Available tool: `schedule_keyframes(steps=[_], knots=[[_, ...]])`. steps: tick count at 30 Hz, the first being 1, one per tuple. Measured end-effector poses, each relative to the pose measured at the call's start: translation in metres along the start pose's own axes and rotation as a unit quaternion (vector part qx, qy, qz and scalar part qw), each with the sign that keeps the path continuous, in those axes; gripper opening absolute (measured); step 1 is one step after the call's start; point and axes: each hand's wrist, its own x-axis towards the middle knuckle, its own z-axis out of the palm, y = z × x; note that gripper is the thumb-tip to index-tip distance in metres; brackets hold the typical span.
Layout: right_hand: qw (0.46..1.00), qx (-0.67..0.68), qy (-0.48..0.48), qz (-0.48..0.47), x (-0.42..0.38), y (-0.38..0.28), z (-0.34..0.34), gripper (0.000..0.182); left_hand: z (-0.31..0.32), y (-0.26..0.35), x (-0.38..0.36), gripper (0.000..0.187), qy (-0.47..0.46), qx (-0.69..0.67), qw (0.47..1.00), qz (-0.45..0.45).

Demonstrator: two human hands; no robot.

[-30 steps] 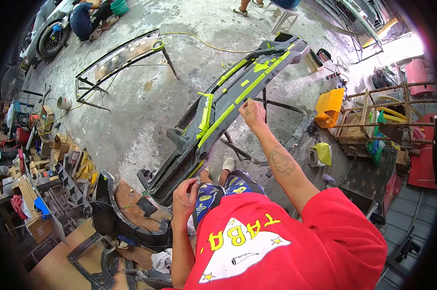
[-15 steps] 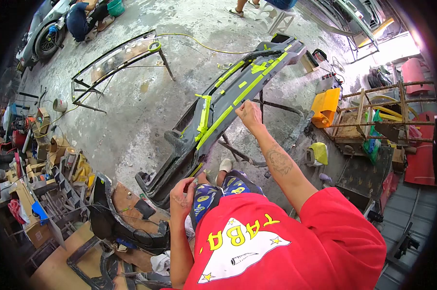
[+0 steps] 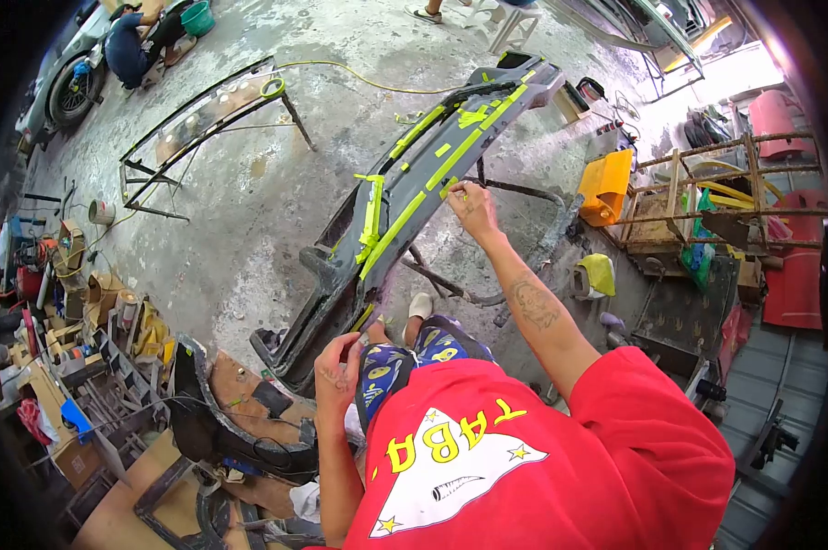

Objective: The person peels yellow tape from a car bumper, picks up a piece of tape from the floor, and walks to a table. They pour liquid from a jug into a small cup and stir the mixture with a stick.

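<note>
A long grey car bumper (image 3: 409, 188) stretches diagonally across the middle, raised on a dark metal stand (image 3: 524, 191). Strips of yellow-green masking tape (image 3: 403, 223) run along its face, with crumpled pieces stuck on at several spots. My right hand (image 3: 473, 213) is closed at the bumper's near edge, pinching a small piece of yellow-green tape (image 3: 448, 187) at the fingertips. Lower down, my left hand (image 3: 338, 368) is held beside the bumper's near end with its fingers curled together. Whatever they may hold is too small to make out.
Another dark bumper (image 3: 240, 431) and scrap parts lie at lower left. A metal frame (image 3: 208, 124) carrying a tape roll (image 3: 273, 87) stands behind. On the right are an orange panel (image 3: 604, 188) and a rusty rack (image 3: 716, 192). A person (image 3: 130, 46) crouches by a car.
The view has shifted slightly, so the bumper appears further left and higher. A bit of tape now shows at my right fingertips. My left hand stays curled near the bumper's end.
</note>
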Motion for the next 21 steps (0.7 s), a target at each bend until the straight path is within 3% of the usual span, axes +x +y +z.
schedule_keyframes(steps=[9,11,21], knots=[[1.000,-0.020,0.008,-0.004,-0.004,-0.005,0.007,0.024,-0.001,0.003,-0.006,0.018,-0.002,0.000,1.000,-0.012],[0.998,-0.017,-0.039,0.052,-0.004,-0.011,0.005,0.024,-0.001,0.000,-0.008,0.018,-0.006,-0.002,1.000,-0.014],[0.993,-0.093,-0.051,0.050,0.008,-0.012,0.014,0.027,0.001,0.004,-0.008,0.020,0.001,0.004,1.000,-0.008]])
